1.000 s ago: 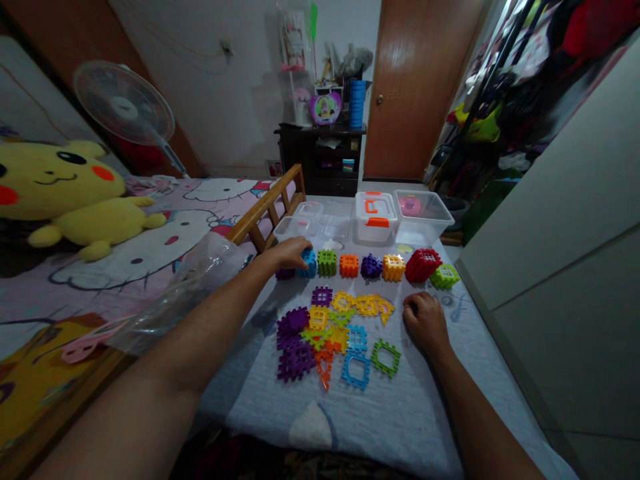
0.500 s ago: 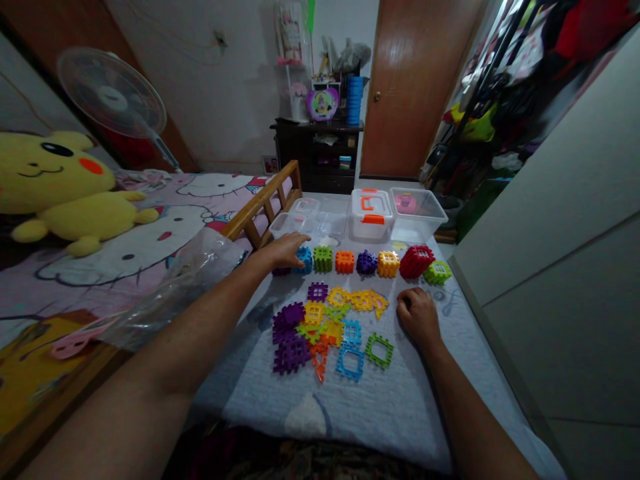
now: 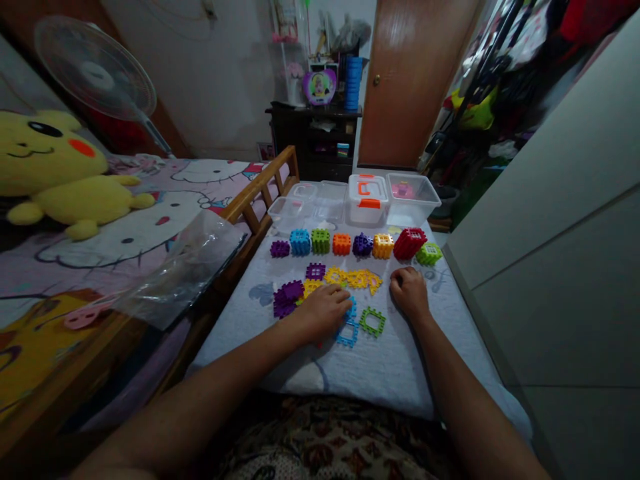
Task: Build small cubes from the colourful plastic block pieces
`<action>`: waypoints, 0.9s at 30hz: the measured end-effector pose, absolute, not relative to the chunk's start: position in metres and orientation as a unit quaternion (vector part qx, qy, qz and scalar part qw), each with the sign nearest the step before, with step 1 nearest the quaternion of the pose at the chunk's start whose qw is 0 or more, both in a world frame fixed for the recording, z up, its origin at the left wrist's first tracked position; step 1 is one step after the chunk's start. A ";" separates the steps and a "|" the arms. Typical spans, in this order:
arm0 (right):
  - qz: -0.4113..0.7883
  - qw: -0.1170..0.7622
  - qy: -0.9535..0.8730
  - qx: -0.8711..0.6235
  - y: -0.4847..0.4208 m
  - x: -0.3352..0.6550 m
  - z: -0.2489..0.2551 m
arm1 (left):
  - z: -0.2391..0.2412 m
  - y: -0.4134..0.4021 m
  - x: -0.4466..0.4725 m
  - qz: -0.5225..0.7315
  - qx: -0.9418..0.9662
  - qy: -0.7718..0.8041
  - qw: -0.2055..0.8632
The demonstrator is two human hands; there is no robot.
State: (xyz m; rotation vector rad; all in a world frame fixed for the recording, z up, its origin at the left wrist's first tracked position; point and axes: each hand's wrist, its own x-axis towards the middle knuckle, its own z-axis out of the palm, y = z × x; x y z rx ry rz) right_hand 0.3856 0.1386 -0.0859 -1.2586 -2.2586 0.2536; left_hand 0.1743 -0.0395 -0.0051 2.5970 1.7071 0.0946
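Observation:
My left hand (image 3: 327, 308) lies over the loose plastic tiles, its fingers bent together and the fingertips at a small blue square tile (image 3: 353, 307). Under its edge is a larger blue square frame (image 3: 347, 333), and to the right a green square frame (image 3: 373, 322). Purple tiles (image 3: 287, 298) lie left of the hand, yellow ones (image 3: 356, 278) beyond it; the palm hides others. On the cloth at the right, my right hand (image 3: 410, 293) rests loosely curled with nothing showing in it. Behind stands a row of stacks, among them a blue stack (image 3: 300, 242) and a red stack (image 3: 410, 244).
Clear plastic boxes stand at the table's far end, one lidded with orange clips (image 3: 368, 200), another open (image 3: 413, 200). A wooden bed rail (image 3: 260, 193) and a plastic bag (image 3: 185, 267) border the left. A white cabinet (image 3: 550, 233) runs along the right.
My left hand has moved from the blue stack in the back row toward me and right, onto the loose tiles. The right hand stays in its place on the cloth. The view has tilted slightly.

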 end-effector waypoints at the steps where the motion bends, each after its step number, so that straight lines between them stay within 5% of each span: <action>1: 0.095 0.269 -0.837 -0.468 0.138 0.385 -0.085 | -0.006 -0.038 0.177 0.019 0.830 0.557 0.029; 18: 0.104 0.274 -0.834 -0.467 0.139 0.385 -0.086 | 0.010 -0.049 0.201 0.005 0.831 0.551 0.081; 27: 0.101 0.267 -0.837 -0.467 0.141 0.385 -0.086 | -0.021 -0.081 0.197 0.012 0.844 0.531 0.074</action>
